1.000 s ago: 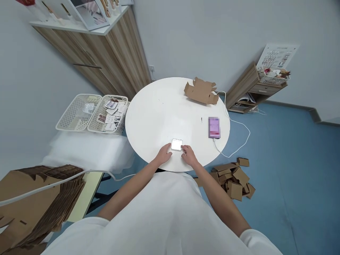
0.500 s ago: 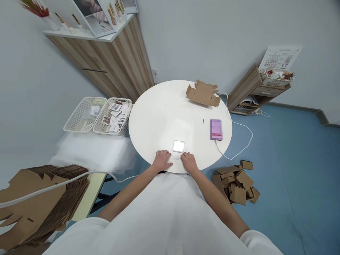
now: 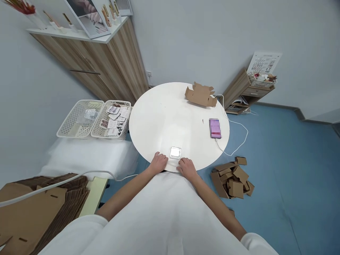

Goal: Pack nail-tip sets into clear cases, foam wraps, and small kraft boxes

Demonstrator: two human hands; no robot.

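A small clear square case (image 3: 175,152) with a bright white face lies near the front edge of the round white table (image 3: 151,117). Just left of it and nearer my body is my left hand (image 3: 158,163), its fingers together and bent down at the tabletop. My right hand (image 3: 187,168) rests on the other side, fingers curled and close together. A faint see-through strip, perhaps film, shows between the two hands below the case. What the fingertips hold, if anything, is too small to make out.
An unfolded cardboard box (image 3: 201,95) lies at the table's back right, with a cabled phone (image 3: 215,128) nearer. White baskets (image 3: 111,119) stand left, above white sheeting (image 3: 90,156) and stacked flat cardboard (image 3: 34,209). Small brown boxes (image 3: 236,187) fill a carton on the floor.
My left thumb, spread out before, is now drawn in by the fingers. The case sits slightly lower and left in view, as the whole camera view has shifted.
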